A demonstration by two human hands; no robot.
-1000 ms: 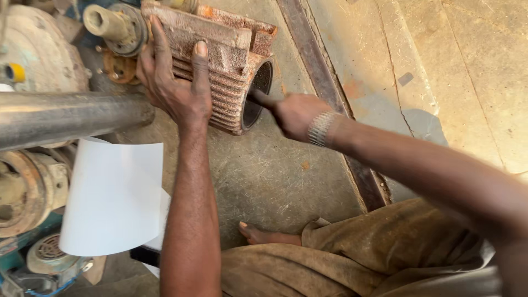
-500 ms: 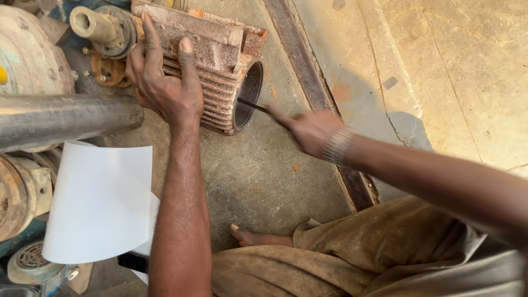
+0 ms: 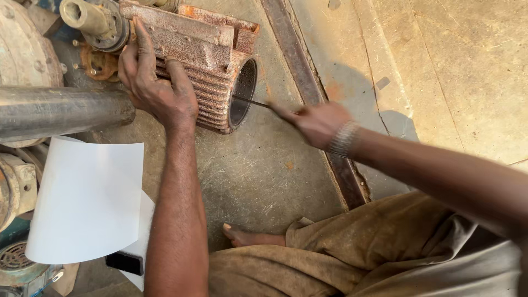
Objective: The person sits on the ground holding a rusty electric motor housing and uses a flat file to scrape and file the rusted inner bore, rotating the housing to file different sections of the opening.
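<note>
A rusty finned motor housing lies on its side on the concrete floor, its round open end facing right. My left hand rests on top of its ribbed shell, fingers spread over the fins. My right hand, with a metal band at the wrist, is blurred and grips a thin dark rod. The rod's tip points into the housing's open mouth.
A thick grey pipe runs in from the left. White paper sheets lie below it. Rusty machine parts and a shaft end crowd the upper left. A steel rail crosses the floor diagonally. My bare foot and brown trousers fill the bottom.
My right hand has pulled back to the right, away from the housing's opening, so more of the thin rod shows. My left hand has stayed on the housing.
</note>
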